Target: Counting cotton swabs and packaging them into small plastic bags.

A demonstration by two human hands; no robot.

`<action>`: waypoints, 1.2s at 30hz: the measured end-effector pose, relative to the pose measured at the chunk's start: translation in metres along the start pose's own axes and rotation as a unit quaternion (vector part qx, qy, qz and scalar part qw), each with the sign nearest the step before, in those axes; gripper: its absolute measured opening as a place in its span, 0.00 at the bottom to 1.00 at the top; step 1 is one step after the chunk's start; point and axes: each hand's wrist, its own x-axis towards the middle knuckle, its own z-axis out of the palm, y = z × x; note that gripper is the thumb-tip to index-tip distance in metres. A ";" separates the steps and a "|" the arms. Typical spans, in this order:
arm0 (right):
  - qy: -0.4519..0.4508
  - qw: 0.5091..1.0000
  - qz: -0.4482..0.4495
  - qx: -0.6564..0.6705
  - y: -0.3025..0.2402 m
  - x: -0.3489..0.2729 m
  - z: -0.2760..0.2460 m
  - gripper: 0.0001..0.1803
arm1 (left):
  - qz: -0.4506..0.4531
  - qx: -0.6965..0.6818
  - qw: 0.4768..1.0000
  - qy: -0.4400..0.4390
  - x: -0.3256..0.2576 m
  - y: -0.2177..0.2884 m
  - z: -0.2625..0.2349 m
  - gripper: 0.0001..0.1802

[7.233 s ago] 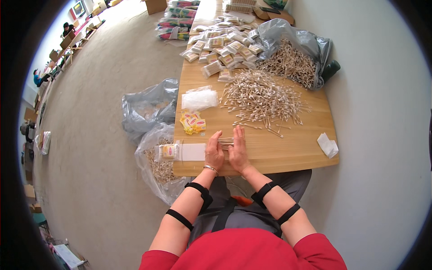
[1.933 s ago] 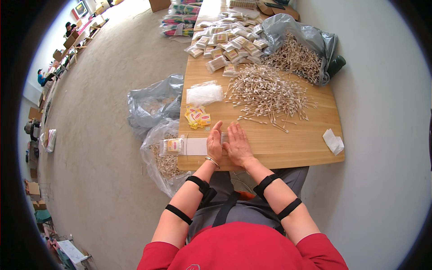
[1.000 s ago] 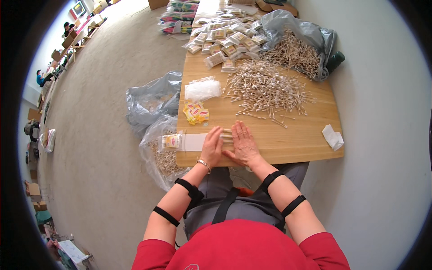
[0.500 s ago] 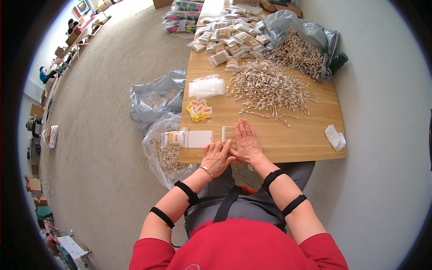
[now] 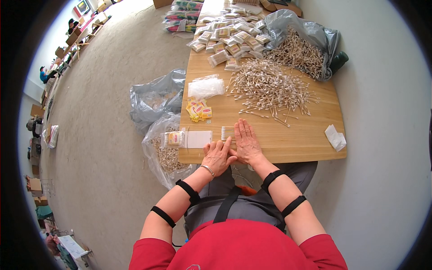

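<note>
A neat row of cotton swabs (image 5: 227, 132) lies side by side near the front edge of the table. Flat over the right end of this row rests my right hand (image 5: 248, 145), its fingers stretched forward and covering part of it. My left hand (image 5: 217, 157) is at the row's near side, forefinger reaching to the swab ends and thumb pointing toward my right hand. Its fingers are partly spread, and no object shows in them. Left of the row are a white card (image 5: 199, 139) and a filled clear packet of swabs (image 5: 173, 139).
Beyond my hands spreads a loose swab heap (image 5: 272, 87), with a grey bag of swabs (image 5: 299, 51) behind. Filled packets (image 5: 231, 38), clear sleeves (image 5: 206, 87) and yellow labels (image 5: 198, 110) lie farther left. A crumpled tissue (image 5: 335, 137) sits right; a swab-filled bag (image 5: 167, 157) hangs left.
My left forefinger has moved very slightly forward along the swab row. My right hand stays flat in the same place.
</note>
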 end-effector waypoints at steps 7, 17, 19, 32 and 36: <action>0.003 1.000 -0.002 -0.003 -0.002 0.000 -0.003 0.54 | 0.009 0.002 1.000 0.019 0.000 -0.001 0.001 0.38; 0.001 1.000 -0.003 -0.023 0.001 0.000 0.003 0.52 | -0.023 -0.008 1.000 -0.002 0.010 0.002 -0.004 0.38; 0.000 1.000 -0.002 -0.014 0.001 0.000 0.002 0.52 | -0.013 -0.004 1.000 0.010 0.009 0.003 -0.005 0.38; -0.022 1.000 0.000 -0.020 -0.002 0.000 -0.007 0.51 | -0.062 -0.020 0.997 -0.032 0.020 0.004 -0.011 0.38; -0.027 0.999 0.000 -0.042 -0.002 0.001 -0.006 0.51 | -0.057 -0.028 0.998 -0.024 0.019 0.003 -0.009 0.37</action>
